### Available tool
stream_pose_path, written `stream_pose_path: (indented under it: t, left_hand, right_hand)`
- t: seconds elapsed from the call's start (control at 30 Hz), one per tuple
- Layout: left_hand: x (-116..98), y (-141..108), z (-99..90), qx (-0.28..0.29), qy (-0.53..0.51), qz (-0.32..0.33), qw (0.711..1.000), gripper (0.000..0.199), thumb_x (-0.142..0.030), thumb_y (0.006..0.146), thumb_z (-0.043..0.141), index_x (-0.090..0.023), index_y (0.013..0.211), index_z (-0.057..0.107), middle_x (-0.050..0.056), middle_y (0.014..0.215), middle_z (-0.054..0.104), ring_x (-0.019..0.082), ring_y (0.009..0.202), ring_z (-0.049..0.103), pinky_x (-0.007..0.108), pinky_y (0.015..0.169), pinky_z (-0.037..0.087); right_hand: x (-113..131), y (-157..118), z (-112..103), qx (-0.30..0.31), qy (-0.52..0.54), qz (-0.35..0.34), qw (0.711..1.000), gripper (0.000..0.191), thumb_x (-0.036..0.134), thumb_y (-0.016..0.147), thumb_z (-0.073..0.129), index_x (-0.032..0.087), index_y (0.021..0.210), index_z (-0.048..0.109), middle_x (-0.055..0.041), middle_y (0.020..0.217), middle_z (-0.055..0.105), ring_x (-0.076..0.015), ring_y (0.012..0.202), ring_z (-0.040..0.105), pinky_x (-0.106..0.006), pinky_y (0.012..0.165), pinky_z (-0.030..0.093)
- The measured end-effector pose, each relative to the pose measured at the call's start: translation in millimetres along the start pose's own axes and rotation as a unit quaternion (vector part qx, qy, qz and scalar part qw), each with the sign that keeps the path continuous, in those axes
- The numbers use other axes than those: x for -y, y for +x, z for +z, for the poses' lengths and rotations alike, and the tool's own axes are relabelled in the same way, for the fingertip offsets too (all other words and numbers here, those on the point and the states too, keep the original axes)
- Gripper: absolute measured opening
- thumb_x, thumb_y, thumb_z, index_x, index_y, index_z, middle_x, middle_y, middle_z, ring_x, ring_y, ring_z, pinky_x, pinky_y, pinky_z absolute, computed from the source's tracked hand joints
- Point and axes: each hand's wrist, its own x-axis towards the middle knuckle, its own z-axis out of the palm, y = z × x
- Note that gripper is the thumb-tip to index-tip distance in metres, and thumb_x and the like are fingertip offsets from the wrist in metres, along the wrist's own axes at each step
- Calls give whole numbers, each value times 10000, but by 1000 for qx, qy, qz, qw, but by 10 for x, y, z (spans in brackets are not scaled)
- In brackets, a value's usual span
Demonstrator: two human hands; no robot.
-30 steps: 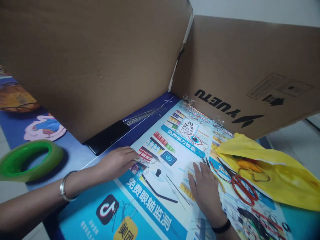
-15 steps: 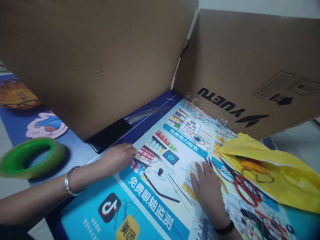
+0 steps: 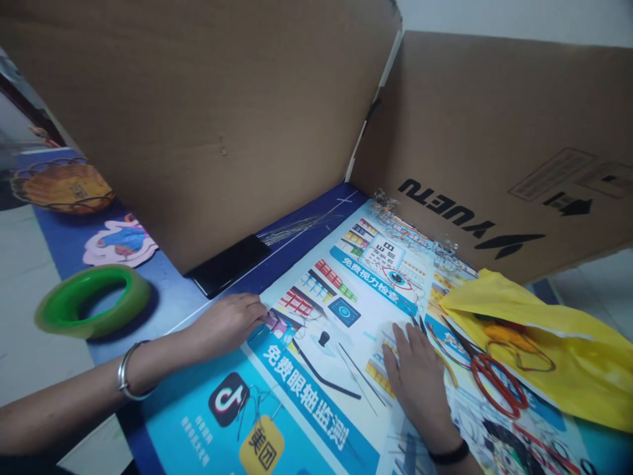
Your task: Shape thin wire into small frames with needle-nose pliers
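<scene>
My left hand [image 3: 231, 324], with a silver bangle on the wrist, rests at the left edge of the printed poster sheet [image 3: 316, 336]. Its fingers are pressed together, and what they hold, if anything, is too small to make out. Flat on the sheet's right part lies my right hand [image 3: 418, 376], fingers somewhat spread and a black band at the wrist. Just right of it are red-handled scissors [image 3: 497, 386] and a yellow bag [image 3: 548, 349] with orange thread showing. Thin dark wires [image 3: 359, 379] lie between the hands.
Two tall cardboard panels [image 3: 247, 132] meet behind the sheet. A black phone-like object [image 3: 230, 266] lies by a bundle of fine wires [image 3: 297, 229]. A green tape roll [image 3: 93, 300], a pink-edged cutout [image 3: 121, 244] and a woven basket [image 3: 66, 188] are at the left.
The view has shifted a little, so most things appear further right and lower, with more of the basket showing. Both hands have stayed nearly in place on the sheet.
</scene>
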Motion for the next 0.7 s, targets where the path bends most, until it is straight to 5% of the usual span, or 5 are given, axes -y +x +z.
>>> stream_pose_path:
  t: [0.17,0.4,0.7]
  left_hand:
    - [-90,-78,-96,19,-78,33,996,210,-205,881,396,-193,856,603,33,821,600,153,766,556,263,682,431]
    - [-126,-80,-12,-1,-124,74,990,322,-150,877,403,-236,1170,504,65,1165,564,196,1080,495,367,893,440]
    - [-279,-369,40,45,-126,130,982,334,-112,859,412,-225,1150,528,57,1148,588,185,1079,503,330,913,447]
  right_hand:
    - [-9,-2,16,5,-2,1,1000,453,375,890,319,114,1200,522,-181,1248,496,-311,1191,399,-467,895,377]
    - [1,-4,10,11,-3,5,1000,458,374,895,313,108,1207,516,-184,1250,492,-312,1201,384,-469,909,364]
    - [32,-6,-32,15,3,16,1000,455,359,898,327,96,1219,515,-189,1262,479,-315,1205,374,-465,912,355]
